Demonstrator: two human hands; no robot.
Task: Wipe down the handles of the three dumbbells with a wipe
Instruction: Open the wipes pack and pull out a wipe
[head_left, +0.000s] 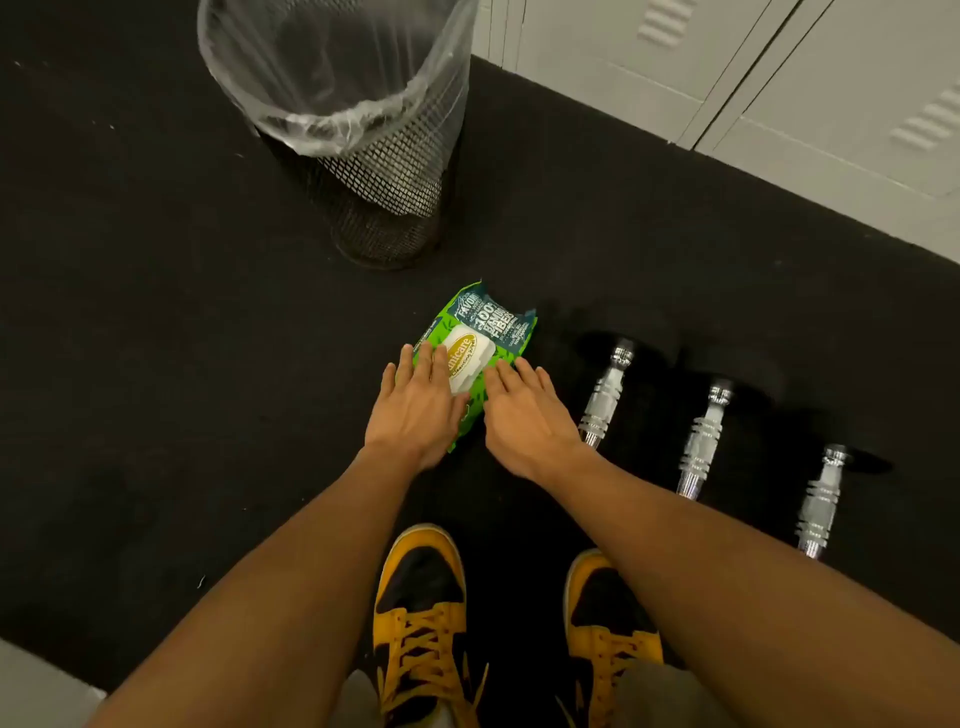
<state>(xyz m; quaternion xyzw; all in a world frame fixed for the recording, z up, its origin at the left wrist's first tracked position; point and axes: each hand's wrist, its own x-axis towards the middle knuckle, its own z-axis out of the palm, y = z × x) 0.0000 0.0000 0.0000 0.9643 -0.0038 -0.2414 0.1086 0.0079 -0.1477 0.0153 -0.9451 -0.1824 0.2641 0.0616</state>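
A green pack of wipes (485, 340) with a white flip lid lies on the black floor, its lid closed. My left hand (418, 410) rests flat on the pack's near left part, fingers spread. My right hand (524, 415) lies beside it, fingertips touching the pack's right side near the lid. Neither hand grips anything. To the right, three dumbbells lie side by side with chrome handles: the left one (605, 395), the middle one (704, 441) and the right one (821, 501). Their black heads blend into the floor.
A black mesh bin (384, 208) lined with a clear plastic bag stands behind the pack. Pale lockers (779, 78) run along the upper right. My yellow-and-black shoes (421, 613) are at the bottom centre.
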